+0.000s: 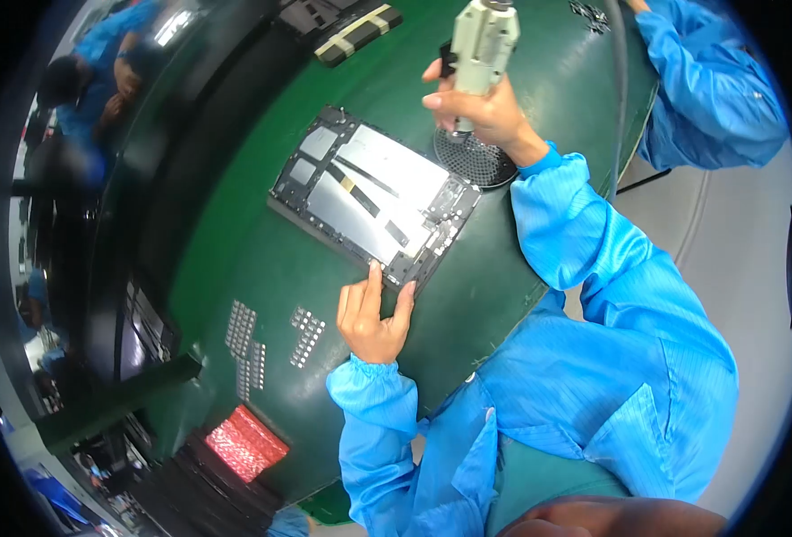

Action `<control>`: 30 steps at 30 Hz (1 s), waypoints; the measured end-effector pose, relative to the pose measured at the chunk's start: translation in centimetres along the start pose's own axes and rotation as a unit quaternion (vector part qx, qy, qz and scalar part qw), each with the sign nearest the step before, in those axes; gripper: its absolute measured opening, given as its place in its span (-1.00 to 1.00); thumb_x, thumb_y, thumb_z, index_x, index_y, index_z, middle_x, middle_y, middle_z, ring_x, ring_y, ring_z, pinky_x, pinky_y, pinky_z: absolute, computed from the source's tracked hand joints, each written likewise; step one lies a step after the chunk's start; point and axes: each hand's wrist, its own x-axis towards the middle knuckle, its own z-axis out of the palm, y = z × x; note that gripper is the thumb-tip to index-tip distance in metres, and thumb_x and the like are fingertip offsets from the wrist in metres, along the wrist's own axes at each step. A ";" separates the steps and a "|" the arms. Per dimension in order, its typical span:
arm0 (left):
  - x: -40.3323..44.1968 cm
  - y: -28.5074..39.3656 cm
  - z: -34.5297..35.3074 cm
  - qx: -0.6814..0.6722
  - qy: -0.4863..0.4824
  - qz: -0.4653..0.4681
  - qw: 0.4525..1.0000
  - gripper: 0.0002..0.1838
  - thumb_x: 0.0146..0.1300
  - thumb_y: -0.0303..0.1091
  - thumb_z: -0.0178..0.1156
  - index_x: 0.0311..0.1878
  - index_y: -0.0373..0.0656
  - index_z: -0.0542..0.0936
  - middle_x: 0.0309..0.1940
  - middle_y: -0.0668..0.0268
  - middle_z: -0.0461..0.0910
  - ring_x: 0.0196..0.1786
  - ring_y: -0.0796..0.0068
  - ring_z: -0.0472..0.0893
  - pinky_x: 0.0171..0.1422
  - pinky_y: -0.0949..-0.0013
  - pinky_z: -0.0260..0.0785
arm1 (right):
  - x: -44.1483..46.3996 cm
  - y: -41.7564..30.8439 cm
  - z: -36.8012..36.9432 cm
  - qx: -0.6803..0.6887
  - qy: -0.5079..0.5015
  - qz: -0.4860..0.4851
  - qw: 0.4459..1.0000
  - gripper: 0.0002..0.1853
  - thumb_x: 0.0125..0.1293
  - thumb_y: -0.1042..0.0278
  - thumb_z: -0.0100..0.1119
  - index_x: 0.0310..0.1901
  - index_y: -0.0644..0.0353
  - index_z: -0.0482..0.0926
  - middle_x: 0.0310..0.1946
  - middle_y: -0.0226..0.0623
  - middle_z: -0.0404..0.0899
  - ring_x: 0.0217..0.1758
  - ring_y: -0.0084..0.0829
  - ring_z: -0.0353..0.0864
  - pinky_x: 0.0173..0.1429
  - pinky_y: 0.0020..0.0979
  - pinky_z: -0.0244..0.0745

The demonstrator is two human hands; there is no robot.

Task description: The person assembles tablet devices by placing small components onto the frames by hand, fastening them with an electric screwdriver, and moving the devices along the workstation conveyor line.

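An opened flat electronic device [387, 174], like a laptop base or tablet, lies on the green table with silver battery panels, black strips and circuit boards exposed. My left hand [373, 324] is at its near edge, index fingertip and thumb apart and touching near the corner, the other fingers partly bent. My right hand [490, 112] is wrapped round a pale green electric screwdriver [483, 45], held upright above a round black tray [490, 168] with a dimpled or meshed surface. The tray sits beside the device's far right corner. The screwdriver's tip is hidden by my hand.
Sheets of small square pads [251, 353] and a smaller sheet [307, 336] lie left of my left hand, with a red wrapped packet [246, 443] below. A grey cable [620, 98] hangs at right. Another person's blue sleeve [714, 98] is at the upper right. Black taped parts [358, 34] lie at the back.
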 end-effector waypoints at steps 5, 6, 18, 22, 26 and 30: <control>0.0 0.1 0.0 0.002 -0.007 0.008 1.000 -0.48 -0.07 -0.47 0.41 0.03 -0.37 0.55 -0.46 0.17 0.56 -0.41 0.26 0.50 -0.28 0.29 0.35 | 0.2 0.6 0.1 -0.030 -0.029 -0.001 0.999 -0.71 0.07 0.54 0.32 -0.15 0.31 0.51 -0.62 -0.41 0.50 -0.65 -0.61 0.47 -0.53 -0.55 0.37; 0.0 0.1 0.0 0.003 -0.009 0.008 1.000 -0.49 -0.06 -0.47 0.41 0.03 -0.37 0.55 -0.46 0.17 0.56 -0.41 0.26 0.50 -0.28 0.30 0.35 | 0.2 0.7 0.2 -0.036 -0.032 0.001 0.999 -0.71 0.07 0.54 0.32 -0.15 0.31 0.51 -0.62 -0.41 0.50 -0.65 -0.61 0.47 -0.53 -0.55 0.37; 0.0 0.2 0.1 0.003 -0.013 0.006 1.000 -0.48 -0.03 -0.46 0.40 0.05 -0.37 0.54 -0.45 0.16 0.57 -0.41 0.26 0.50 -0.27 0.30 0.37 | 0.4 1.5 0.0 -0.067 -0.051 0.034 0.996 -0.53 0.07 0.62 0.29 0.00 0.28 0.30 -0.34 -0.29 0.52 -0.63 -0.58 0.46 -0.55 -0.51 0.43; 0.0 0.1 0.2 0.004 -0.010 0.011 1.000 -0.47 -0.06 -0.44 0.42 0.04 -0.39 0.54 -0.46 0.16 0.55 -0.41 0.24 0.48 -0.29 0.28 0.35 | 0.2 1.6 0.4 -0.054 -0.032 0.010 0.998 -0.55 0.08 0.62 0.27 -0.01 0.27 0.31 -0.45 -0.32 0.51 -0.63 -0.59 0.47 -0.56 -0.51 0.42; -0.1 -0.1 0.2 0.008 -0.008 0.016 1.000 -0.55 0.05 -0.46 0.34 0.06 -0.34 0.55 -0.46 0.18 0.57 -0.42 0.33 0.51 -0.29 0.34 0.37 | 0.2 1.5 0.3 -0.061 -0.036 0.002 0.997 -0.58 0.08 0.63 0.27 -0.03 0.29 0.33 -0.48 -0.35 0.51 -0.62 -0.59 0.48 -0.56 -0.52 0.42; -0.5 -0.2 0.1 -0.024 0.040 -0.107 0.993 -0.66 0.24 -0.49 0.17 0.09 -0.32 0.54 -0.45 0.22 0.60 -0.50 0.57 0.52 -0.39 0.49 0.37 | 0.1 0.9 0.8 -0.050 -0.007 -0.024 0.998 -0.70 0.08 0.53 0.31 -0.12 0.32 0.52 -0.62 -0.39 0.51 -0.65 -0.62 0.48 -0.54 -0.56 0.37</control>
